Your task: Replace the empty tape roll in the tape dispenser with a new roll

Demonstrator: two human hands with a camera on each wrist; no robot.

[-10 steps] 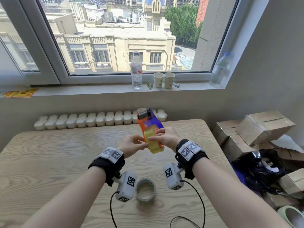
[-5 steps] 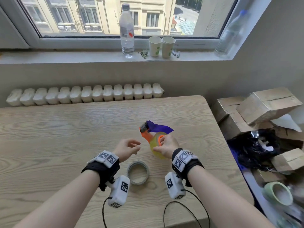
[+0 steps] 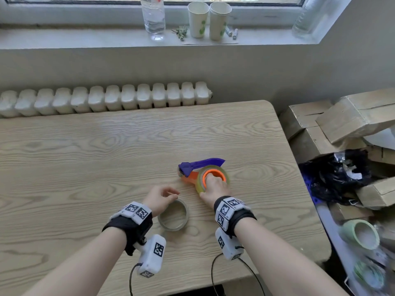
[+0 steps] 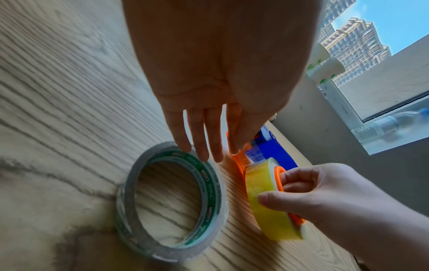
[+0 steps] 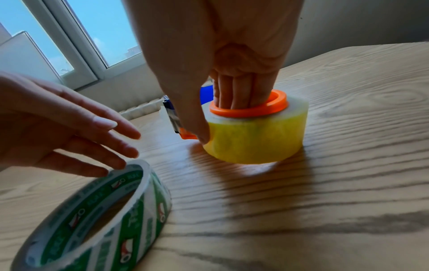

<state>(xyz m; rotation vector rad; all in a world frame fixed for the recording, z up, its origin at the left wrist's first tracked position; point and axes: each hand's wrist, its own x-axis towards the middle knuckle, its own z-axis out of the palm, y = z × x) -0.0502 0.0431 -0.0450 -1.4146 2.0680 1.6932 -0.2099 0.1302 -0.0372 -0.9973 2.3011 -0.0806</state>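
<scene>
Gripping the yellow roll [image 5: 255, 143] on the dispenser [image 3: 201, 167], right hand [image 3: 215, 189].

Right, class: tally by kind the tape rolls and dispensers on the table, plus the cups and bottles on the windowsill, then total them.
tape rolls: 2 (yellow tape roll, empty tape roll)
tape dispenser: 1
paper cups: 2
plastic bottles: 2
Total: 7

The orange-and-purple tape dispenser [image 3: 193, 170] is laid on its side, a yellowish tape roll [image 3: 213, 178] seated on its orange hub. The near-empty roll [image 3: 173, 215] lies flat just left of the grip.
</scene>
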